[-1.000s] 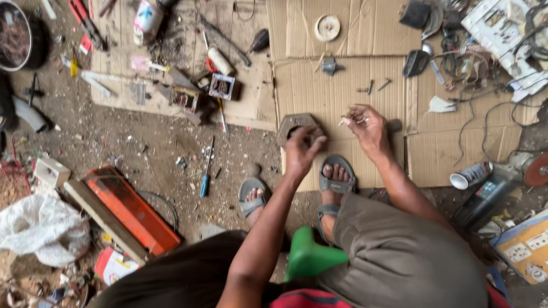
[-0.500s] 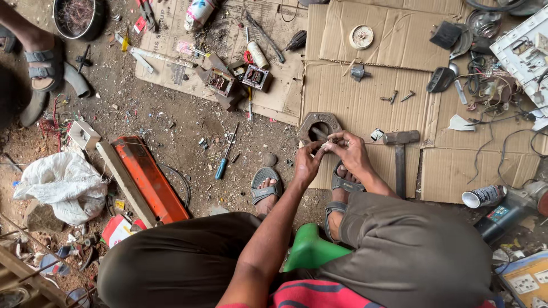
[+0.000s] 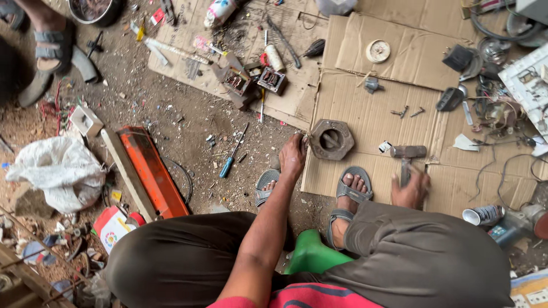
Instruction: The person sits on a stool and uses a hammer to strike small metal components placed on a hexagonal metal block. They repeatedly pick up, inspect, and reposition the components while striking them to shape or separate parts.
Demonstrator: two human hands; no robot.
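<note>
I sit on a green stool (image 3: pixel 311 258) with both sandalled feet on the ground. My left hand (image 3: pixel 293 158) is stretched forward, its fingertips pinched on a small piece at the left edge of a grey hexagonal metal block (image 3: pixel 331 139) lying on cardboard (image 3: pixel 371 114). My right hand (image 3: pixel 412 189), blurred by motion, is closed around the handle of a hammer (image 3: pixel 407 153), whose head lies on the cardboard to the right of the block.
A blue-handled screwdriver (image 3: pixel 229 164) lies on the dirt left of my hand. An orange metal panel (image 3: pixel 151 171) and a white bag (image 3: pixel 57 171) lie further left. Another person's sandalled foot (image 3: pixel 52 47) is top left. Loose screws (image 3: pixel 405 111), wires and parts litter the right.
My right hand has left the metal block and dropped to the hammer handle on the right. My left hand stays at the block's edge. The view has shifted.
</note>
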